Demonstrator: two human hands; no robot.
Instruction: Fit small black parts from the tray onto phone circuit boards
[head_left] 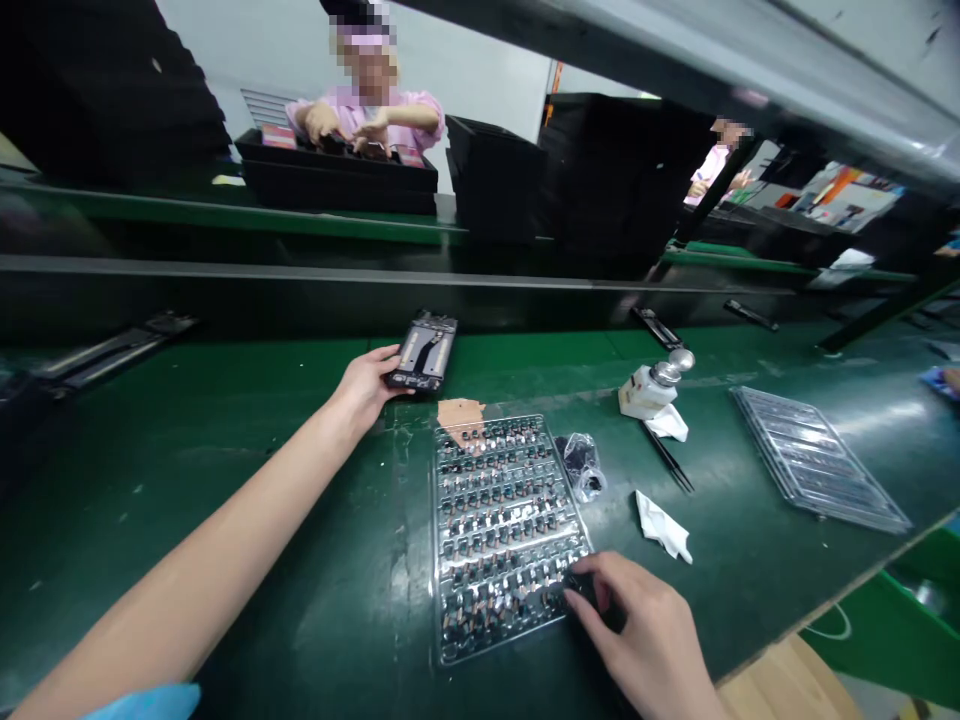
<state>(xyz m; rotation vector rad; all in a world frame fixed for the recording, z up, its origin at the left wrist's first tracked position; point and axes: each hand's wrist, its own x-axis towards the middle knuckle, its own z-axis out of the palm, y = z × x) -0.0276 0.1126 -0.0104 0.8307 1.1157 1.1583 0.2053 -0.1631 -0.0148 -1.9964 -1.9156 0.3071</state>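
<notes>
My left hand (367, 385) is closed around the side of an opened phone body (426, 350), holding it near the back of the green bench. Its inner parts face up, with a dark strip across pale plates. In front of me lies a clear plastic tray (442, 645) with rows of small dark and copper-coloured electronic parts. At the tray's lower right corner, my right hand (637, 625) has thumb and forefinger drawn together. Something small and dark shows between those fingertips, too small to name. A torn brown paper piece (459, 412) lies at the tray's top left.
Right of the tray are a small plastic bag (581, 465), a pump bottle (649, 390), tweezers (670, 457) and a white tissue (662, 525). Stacked clear trays (821, 460) lie further right. More phone bodies (658, 328) rest along the back ledge. A co-worker (367, 110) works beyond.
</notes>
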